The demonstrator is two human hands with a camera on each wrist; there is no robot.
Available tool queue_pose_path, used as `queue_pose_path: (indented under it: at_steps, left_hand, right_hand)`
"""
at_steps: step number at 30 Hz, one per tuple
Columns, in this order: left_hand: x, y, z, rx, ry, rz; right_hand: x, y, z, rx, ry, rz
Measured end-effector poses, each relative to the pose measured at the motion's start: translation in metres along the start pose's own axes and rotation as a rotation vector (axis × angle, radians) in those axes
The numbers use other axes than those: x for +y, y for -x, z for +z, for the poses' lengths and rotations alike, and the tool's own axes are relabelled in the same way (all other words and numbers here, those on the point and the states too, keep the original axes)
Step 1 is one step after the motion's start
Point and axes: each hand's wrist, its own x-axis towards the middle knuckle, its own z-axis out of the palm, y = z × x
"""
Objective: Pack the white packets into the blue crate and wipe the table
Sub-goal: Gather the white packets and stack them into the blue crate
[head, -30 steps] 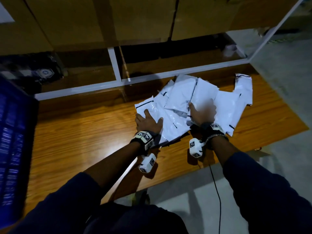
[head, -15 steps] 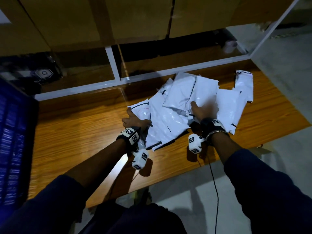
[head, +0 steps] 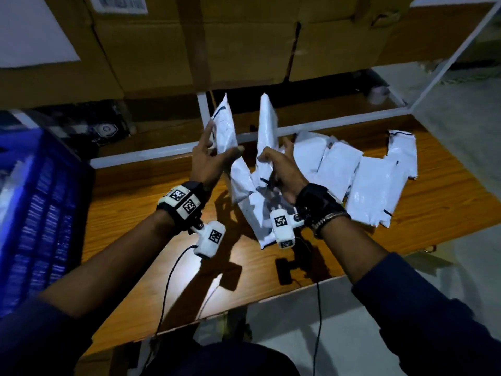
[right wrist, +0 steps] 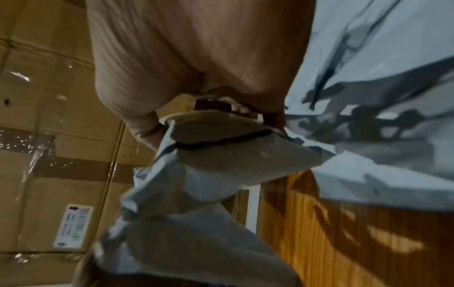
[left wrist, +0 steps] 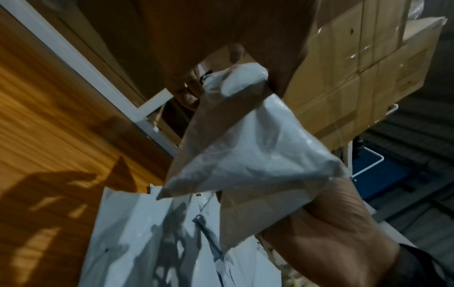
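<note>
In the head view my left hand (head: 222, 143) is raised above the wooden table (head: 151, 202) and grips a white packet (head: 224, 123) held upright. My right hand (head: 274, 151) grips a bunch of white packets (head: 267, 123) beside it, with their lower ends (head: 250, 204) hanging down to the table. The left wrist view shows that packet (left wrist: 245, 139) pinched between thumb and fingers (left wrist: 186, 91). In the right wrist view, crumpled packets (right wrist: 221, 155) sit under my palm. Several more packets (head: 366, 183) lie flat at the table's right. The blue crate (head: 40, 213) stands at the far left.
Large cardboard boxes (head: 217, 44) are stacked behind the table on a white metal frame (head: 339, 120). A dark patterned item (head: 103, 128) lies behind the crate. Cables hang from both wrist cameras over the table's front edge (head: 244, 302). Grey floor lies to the right.
Both hands were pressing on the flat pile; now they have lifted off the table, each gripping packets pulled up from the pile's left part. The head camera has tilted upward.
</note>
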Motion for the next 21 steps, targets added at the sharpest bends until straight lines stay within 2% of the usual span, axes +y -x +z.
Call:
queue_pose_path:
  at_steps: [5, 10, 12, 16, 21]
  left_hand:
    - [0.010, 0.024, -0.045, -0.020, 0.107, 0.076]
    - [-0.003, 0.036, -0.098, 0.090, -0.050, 0.126]
    - [-0.010, 0.037, -0.125, 0.144, -0.167, 0.122]
    - [-0.010, 0.043, -0.178, 0.163, -0.282, 0.146]
    - [0.002, 0.060, -0.245, 0.176, -0.411, 0.220]
  right_hand:
    - [0.007, -0.001, 0.067, -0.251, -0.197, 0.074]
    - [0.009, 0.013, 0.137, -0.451, -0.409, 0.150]
    - [0.010, 0.019, 0.168, -0.476, -0.441, 0.190]
    - [0.013, 0.026, 0.228, -0.518, -0.440, 0.263]
    - [0.009, 0.023, 0.299, -0.574, -0.352, 0.268]
